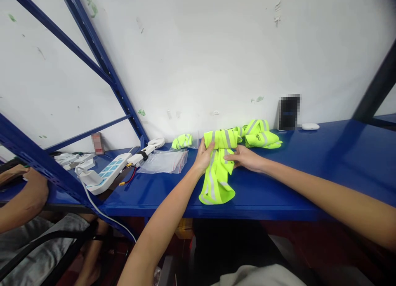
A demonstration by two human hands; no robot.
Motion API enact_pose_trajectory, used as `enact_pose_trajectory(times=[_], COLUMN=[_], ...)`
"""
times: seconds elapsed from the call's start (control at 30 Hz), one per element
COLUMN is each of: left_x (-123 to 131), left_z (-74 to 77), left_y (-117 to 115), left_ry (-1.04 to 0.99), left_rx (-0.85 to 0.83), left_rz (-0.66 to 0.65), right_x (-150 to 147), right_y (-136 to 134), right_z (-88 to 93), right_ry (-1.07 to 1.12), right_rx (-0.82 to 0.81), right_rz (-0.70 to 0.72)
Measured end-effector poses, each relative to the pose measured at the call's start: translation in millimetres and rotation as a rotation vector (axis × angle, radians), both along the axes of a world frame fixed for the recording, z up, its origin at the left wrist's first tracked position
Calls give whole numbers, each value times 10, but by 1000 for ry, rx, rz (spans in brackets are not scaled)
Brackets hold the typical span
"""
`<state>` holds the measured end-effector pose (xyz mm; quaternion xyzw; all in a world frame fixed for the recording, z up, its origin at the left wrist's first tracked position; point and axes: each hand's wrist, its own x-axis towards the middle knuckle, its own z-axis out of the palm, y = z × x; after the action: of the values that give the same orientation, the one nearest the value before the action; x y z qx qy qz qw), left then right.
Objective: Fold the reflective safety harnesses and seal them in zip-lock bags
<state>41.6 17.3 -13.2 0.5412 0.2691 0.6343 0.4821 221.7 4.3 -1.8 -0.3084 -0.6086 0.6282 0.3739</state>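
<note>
Left hand (203, 156) and right hand (244, 157) gripping yellow-green fabric (220, 170), blue table (173, 193)

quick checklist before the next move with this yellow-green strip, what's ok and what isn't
1. Left hand has hold of the yellow-green strip: ok, it grasps the bundled upper part.
2. Right hand on the strip: ok, thumb in front, at the side below the bundle.
3. Whole strip gathered: not ok, the lower part trails loose toward the table's near edge.
4. Strip separate from the yellow-green bundle behind: cannot tell, they overlap in view.
5. Clear plastic bags apart from the strip: ok, they lie left of it.
</note>
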Motion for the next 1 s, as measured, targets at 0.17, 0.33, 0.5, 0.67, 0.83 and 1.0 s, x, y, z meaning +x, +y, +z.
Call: enact_pose_trajectory(times=[0.17, 0.33, 0.5, 0.67, 0.83, 1.0], left_x=[54, 57, 32, 4, 5, 19], left_z=[24, 24, 17, 28, 29, 8], left_y=[-46, -50, -23, 11, 19, 21], left_ry=[-56, 3, 56, 26, 22, 89], left_rx=[-27, -26, -6, 2, 14, 104], left_rz=[-101, -78, 13, 109, 147, 121], right_x=[-33, -30, -17, 39, 20, -57], right_y=[53, 110, 95, 34, 40, 56], right_z=[-49, -86, -33, 102, 88, 1], right_ry=[97, 140, 165, 330, 368, 296], right_rx=[-121, -218, -262, -291, -223, -205], right_rz=[-118, -151, -136, 70, 6, -156])
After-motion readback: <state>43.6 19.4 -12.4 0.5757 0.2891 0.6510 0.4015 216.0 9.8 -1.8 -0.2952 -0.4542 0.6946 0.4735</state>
